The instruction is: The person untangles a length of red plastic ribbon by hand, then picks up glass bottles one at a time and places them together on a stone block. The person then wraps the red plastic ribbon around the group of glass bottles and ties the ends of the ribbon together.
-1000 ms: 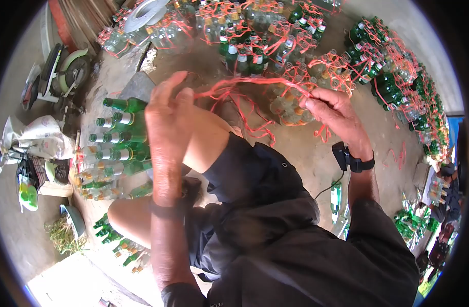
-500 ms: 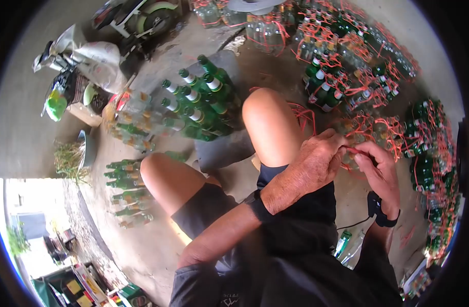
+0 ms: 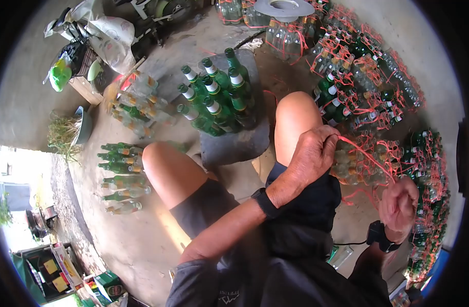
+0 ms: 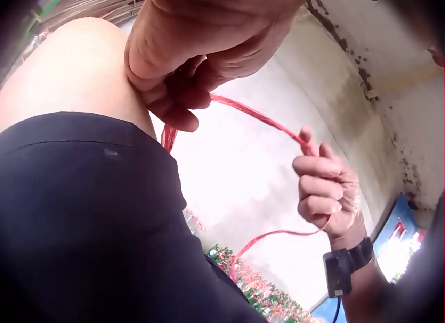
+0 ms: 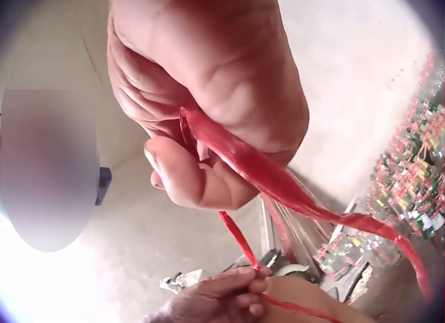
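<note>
The concrete floor point(image 3: 127, 240) carries red-tied bottle bundles point(image 3: 367, 77) along its far and right edges; a pile of green bottles point(image 3: 216, 100) lies on a grey stone slab point(image 3: 237, 146) near the middle, just beyond the seated person's knees; the left grip point(image 3: 314, 153) is curled tight against the right knee point(image 3: 296, 115), fingers pinching one end of a red plastic string point(image 3: 365, 153); the right grip point(image 3: 398, 204), well apart toward the floor's right edge, is fisted round the other end; the string runs taut between them, above the bundled bottles, a loose tail trailing from the right fist.
</note>
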A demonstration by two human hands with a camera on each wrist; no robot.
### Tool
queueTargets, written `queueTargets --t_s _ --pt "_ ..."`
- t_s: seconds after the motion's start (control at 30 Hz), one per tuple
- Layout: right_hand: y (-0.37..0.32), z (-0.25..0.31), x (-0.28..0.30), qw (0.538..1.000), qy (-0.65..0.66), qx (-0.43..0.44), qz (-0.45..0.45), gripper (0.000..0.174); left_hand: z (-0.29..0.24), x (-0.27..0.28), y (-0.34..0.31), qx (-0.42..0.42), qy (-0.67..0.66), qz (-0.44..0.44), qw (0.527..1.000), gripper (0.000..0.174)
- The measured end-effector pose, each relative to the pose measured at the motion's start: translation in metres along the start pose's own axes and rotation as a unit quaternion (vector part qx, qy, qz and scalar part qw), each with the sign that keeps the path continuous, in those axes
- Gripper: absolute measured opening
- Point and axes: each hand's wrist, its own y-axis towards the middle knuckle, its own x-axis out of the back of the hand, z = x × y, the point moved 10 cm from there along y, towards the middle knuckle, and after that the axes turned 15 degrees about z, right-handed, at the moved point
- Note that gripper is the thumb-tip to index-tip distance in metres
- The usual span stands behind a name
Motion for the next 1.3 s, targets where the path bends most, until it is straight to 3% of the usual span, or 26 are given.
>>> queueTargets --t_s 0.1,0.17,0.23,0.3,0.37,0.43,0.5,0.53,0.57,0.63,0.7,0.77,0.83,0.9,1.03,1.17,1.2,1.3 --pt "0.014 0.010 -0.017 0.996 0.077 0.035 0.008 0.033 0.009 -0.002 0.000 0.036 -0.068 0.011 0.997 0.016" --pt "0.030 0.016 -0.025 0.996 0.063 0.045 0.047 0.036 0.009 -0.002 -0.001 0.043 -0.087 0.017 0.995 0.017" --pt "0.044 0.019 -0.030 0.998 0.026 0.049 0.004 0.040 0.007 -0.003 -0.004 0.051 -0.109 0.024 0.992 0.018" --pt "0.046 0.016 -0.024 0.998 0.020 0.045 -0.034 0.045 -0.039 0.021 -0.014 -0.056 0.033 -0.056 0.996 0.021" --pt "0.058 0.011 -0.027 0.991 -0.103 -0.012 -0.089 0.043 -0.040 0.028 -0.020 -0.052 0.007 -0.065 0.996 0.024" --pt "0.079 0.009 -0.040 0.990 -0.136 0.000 -0.047 0.039 -0.045 0.039 -0.029 -0.048 -0.018 -0.073 0.996 0.027" --pt "0.103 0.007 -0.059 0.985 -0.169 0.010 -0.005 0.036 -0.053 0.025 -0.034 -0.022 -0.161 0.050 0.985 0.033" --pt "0.116 0.006 -0.067 0.966 -0.256 -0.005 -0.024 0.035 -0.056 0.017 -0.040 -0.009 -0.268 0.066 0.961 0.038" --pt "0.126 0.005 -0.074 0.939 -0.340 -0.021 -0.042 0.035 -0.060 0.018 -0.044 -0.009 -0.271 0.066 0.960 0.038" --pt "0.137 -0.002 -0.076 0.944 -0.322 -0.034 -0.058 0.034 -0.079 0.022 -0.053 -0.048 -0.156 0.089 0.983 0.038" --pt "0.150 -0.002 -0.087 0.917 -0.398 0.016 -0.004 0.031 -0.075 0.024 -0.062 -0.015 -0.181 0.100 0.978 0.036" --pt "0.156 -0.007 -0.086 0.915 -0.403 -0.007 -0.022 0.029 -0.069 0.018 -0.071 0.012 -0.228 0.131 0.965 0.034" --pt "0.162 -0.011 -0.084 0.901 -0.433 -0.010 -0.012 0.028 -0.068 0.023 -0.081 0.015 -0.230 0.108 0.967 0.030" --pt "0.160 -0.016 -0.073 0.900 -0.436 -0.018 -0.011 0.028 -0.062 0.027 -0.094 0.074 -0.158 0.139 0.975 0.027" --pt "0.150 -0.020 -0.053 0.896 -0.443 -0.037 -0.024 0.024 -0.060 0.047 -0.107 0.049 -0.121 0.056 0.990 0.023" --pt "0.132 -0.016 -0.029 0.880 -0.469 -0.054 -0.047 0.021 -0.054 0.062 -0.119 0.178 -0.120 0.082 0.973 0.029" --pt "0.125 -0.015 -0.020 0.881 -0.465 -0.060 -0.063 0.020 -0.054 0.064 -0.120 0.143 -0.106 0.078 0.981 0.032" --pt "0.106 -0.011 0.000 0.858 -0.499 -0.085 -0.092 0.019 -0.058 0.070 -0.124 0.161 -0.081 0.063 0.982 0.033"
